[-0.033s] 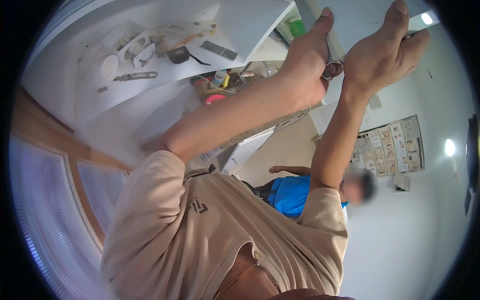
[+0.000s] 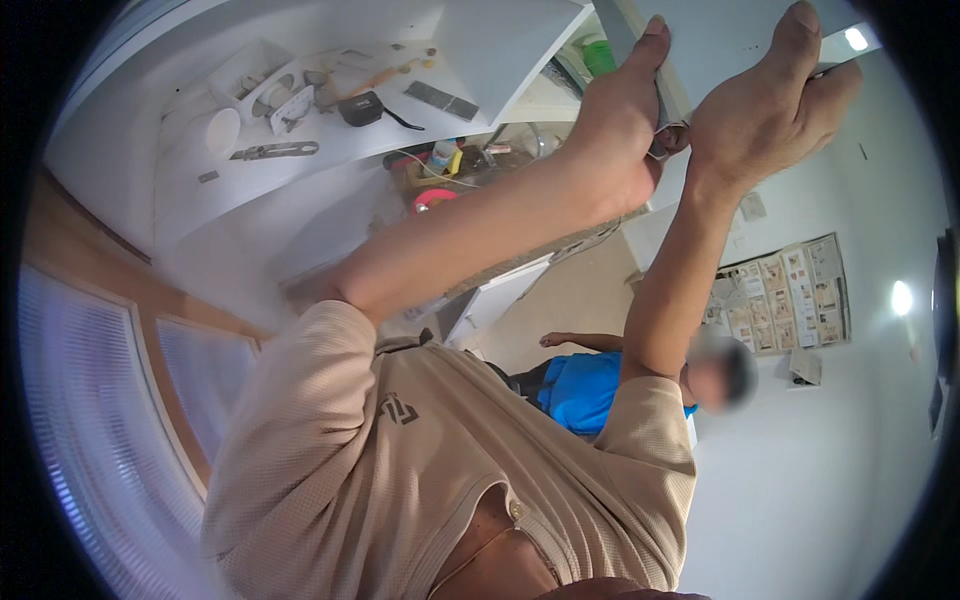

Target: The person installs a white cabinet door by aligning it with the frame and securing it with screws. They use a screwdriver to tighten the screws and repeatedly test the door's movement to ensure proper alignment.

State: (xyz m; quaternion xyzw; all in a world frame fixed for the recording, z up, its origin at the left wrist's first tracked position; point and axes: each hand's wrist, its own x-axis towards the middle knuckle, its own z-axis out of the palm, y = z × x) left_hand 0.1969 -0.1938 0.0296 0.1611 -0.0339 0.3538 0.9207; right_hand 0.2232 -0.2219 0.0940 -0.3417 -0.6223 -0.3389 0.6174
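Note:
High in view, my left hand [image 2: 615, 130] grips the edge of a pale grey cabinet panel [image 2: 730, 45], thumb pointing up along it, most fingers hidden. A small metal fitting [image 2: 668, 140] shows by the lower part of that hand; its exact kind is unclear. Just to the right, my right hand [image 2: 760, 120] is closed on the same panel, with thumb and fingers at its edge. Left of both hands, a white shelf [image 2: 390, 145] carries a utility knife [image 2: 275, 151], a black tape measure [image 2: 360, 108], a white cup [image 2: 222, 130] and small fittings.
Below the shelf lies a cluttered counter [image 2: 590, 230] with tools, a pink roll [image 2: 430, 197] and cables. A person in a blue shirt [image 2: 580, 390] is below my arms, near a wall board [image 2: 790, 290]. A ribbed-glass wooden door [image 2: 150, 380] stands at left.

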